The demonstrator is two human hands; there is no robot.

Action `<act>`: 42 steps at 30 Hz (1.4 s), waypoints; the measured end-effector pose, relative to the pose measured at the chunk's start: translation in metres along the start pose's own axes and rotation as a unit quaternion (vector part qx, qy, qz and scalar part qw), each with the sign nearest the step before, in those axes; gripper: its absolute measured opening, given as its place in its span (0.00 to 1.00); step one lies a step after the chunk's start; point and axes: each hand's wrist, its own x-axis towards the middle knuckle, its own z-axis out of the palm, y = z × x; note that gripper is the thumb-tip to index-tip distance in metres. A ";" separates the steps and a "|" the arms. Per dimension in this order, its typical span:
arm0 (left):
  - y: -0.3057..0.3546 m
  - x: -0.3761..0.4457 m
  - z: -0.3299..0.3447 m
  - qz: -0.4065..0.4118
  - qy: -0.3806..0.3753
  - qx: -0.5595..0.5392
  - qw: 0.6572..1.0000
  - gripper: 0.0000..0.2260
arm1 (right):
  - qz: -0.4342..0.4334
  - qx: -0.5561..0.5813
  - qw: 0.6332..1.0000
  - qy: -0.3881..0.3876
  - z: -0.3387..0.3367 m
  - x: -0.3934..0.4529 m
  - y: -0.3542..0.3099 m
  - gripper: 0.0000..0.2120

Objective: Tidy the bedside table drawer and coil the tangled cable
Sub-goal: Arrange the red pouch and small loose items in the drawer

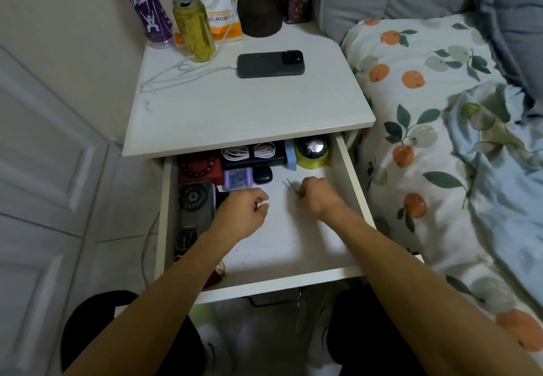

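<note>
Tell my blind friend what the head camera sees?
Two hands reach into an open drawer: the right hand pinches a thin dark object, the left hand is curled by a power strip. A phone charges on top.

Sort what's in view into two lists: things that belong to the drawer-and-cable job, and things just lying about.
Part of the job:
- open drawer
- coiled white cable at its back
- loose white cable on the tabletop
- beads, purple case, black earbud case
- left hand, right hand, which pinches something thin

Just lying about:
- phone
- can
- purple bottle
- bedding
</note>
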 end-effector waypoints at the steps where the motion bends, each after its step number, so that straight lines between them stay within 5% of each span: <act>1: -0.001 0.000 -0.001 -0.011 0.003 -0.021 1.000 0.09 | 0.020 0.087 0.996 0.003 0.002 0.005 -0.003 0.08; 6: -0.002 -0.003 -0.002 -0.047 0.030 -0.095 0.994 0.07 | 0.084 0.274 0.958 0.011 0.010 0.020 -0.020 0.07; 16: -0.010 0.002 0.002 -0.069 0.039 -0.145 0.986 0.05 | 0.067 0.225 0.971 0.048 0.017 0.027 -0.025 0.08; 24: -0.014 0.003 0.002 -0.072 0.041 -0.158 0.984 0.04 | -0.006 0.017 0.997 0.070 0.005 0.029 -0.012 0.09; 31: -0.007 0.006 0.006 -0.063 0.023 -0.152 0.986 0.06 | -0.082 -0.176 0.978 0.075 -0.003 0.022 -0.009 0.13; 42: 0.010 0.022 0.017 -0.034 -0.018 -0.139 0.990 0.04 | -0.017 -0.273 0.957 0.095 -0.014 0.006 0.012 0.15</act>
